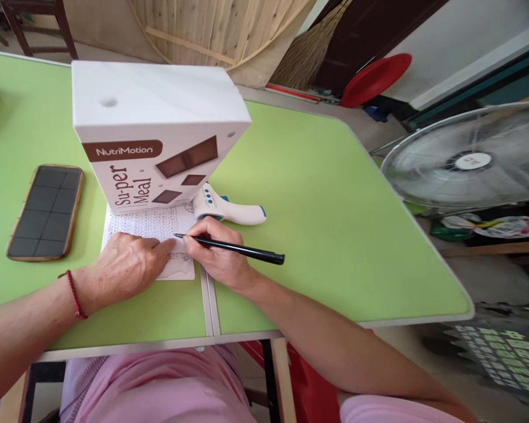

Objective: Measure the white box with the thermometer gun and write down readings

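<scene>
My right hand (pixel 218 252) is closed around a black pen (pixel 251 251). The pen's tip points left, just over a sheet of paper (pixel 183 270) covered in rows of small handwriting. Palm down on that sheet lies my left hand (pixel 127 261), its thumb stretched toward the pen; the fingertips are partly hidden from view. A red cord bracelet (pixel 74 294) circles the left wrist. Standing upright on the sheet's far part is a white NutriMotion box (pixel 158 135). Beside the box, a white and blue handheld device (pixel 229 210), like an infrared thermometer, lies beyond my right hand.
A phone (pixel 46 211) in a brown case lies on the green folding table (pixel 317 205), left of the paper. A metal seam (pixel 208 305) crosses the tabletop. Off the right edge stands a fan (pixel 467 158). A red basin (pixel 374 79) and a straw broom (pixel 308 56) are behind.
</scene>
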Demonstrator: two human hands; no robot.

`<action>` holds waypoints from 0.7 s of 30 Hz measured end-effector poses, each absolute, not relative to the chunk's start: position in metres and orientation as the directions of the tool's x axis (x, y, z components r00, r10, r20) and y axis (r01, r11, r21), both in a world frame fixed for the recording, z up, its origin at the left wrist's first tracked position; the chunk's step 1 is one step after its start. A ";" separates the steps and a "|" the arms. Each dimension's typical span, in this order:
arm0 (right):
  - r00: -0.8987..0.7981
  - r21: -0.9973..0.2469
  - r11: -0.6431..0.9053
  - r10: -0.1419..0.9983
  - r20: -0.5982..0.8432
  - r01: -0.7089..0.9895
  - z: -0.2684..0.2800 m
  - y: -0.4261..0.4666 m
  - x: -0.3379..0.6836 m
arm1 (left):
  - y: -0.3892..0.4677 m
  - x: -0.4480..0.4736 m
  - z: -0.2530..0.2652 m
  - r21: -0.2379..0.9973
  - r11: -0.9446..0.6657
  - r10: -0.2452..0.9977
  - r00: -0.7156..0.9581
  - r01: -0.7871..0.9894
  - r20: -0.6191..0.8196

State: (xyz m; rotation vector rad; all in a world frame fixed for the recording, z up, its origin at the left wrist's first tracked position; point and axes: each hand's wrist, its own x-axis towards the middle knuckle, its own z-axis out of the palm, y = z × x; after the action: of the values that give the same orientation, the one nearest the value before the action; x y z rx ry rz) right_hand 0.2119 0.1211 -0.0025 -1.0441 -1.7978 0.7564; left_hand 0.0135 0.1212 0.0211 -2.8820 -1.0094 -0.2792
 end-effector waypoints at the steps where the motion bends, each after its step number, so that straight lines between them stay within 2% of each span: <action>1: -0.245 -0.825 0.455 0.888 0.390 0.335 -0.003 0.121 0.212 | 0.121 0.013 0.021 -0.011 -0.780 0.613 0.766 0.626 0.192; 21: -0.218 -0.826 0.436 0.899 0.381 0.356 -0.003 0.121 0.212 | 0.121 0.013 0.021 -0.006 -0.783 0.609 0.768 0.623 0.199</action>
State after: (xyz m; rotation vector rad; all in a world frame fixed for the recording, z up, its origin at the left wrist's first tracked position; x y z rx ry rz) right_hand 0.2118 0.1209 -0.0032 -1.0790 -1.7795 0.7490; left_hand 0.0134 0.1211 0.0207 -2.8861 -1.0071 -0.2864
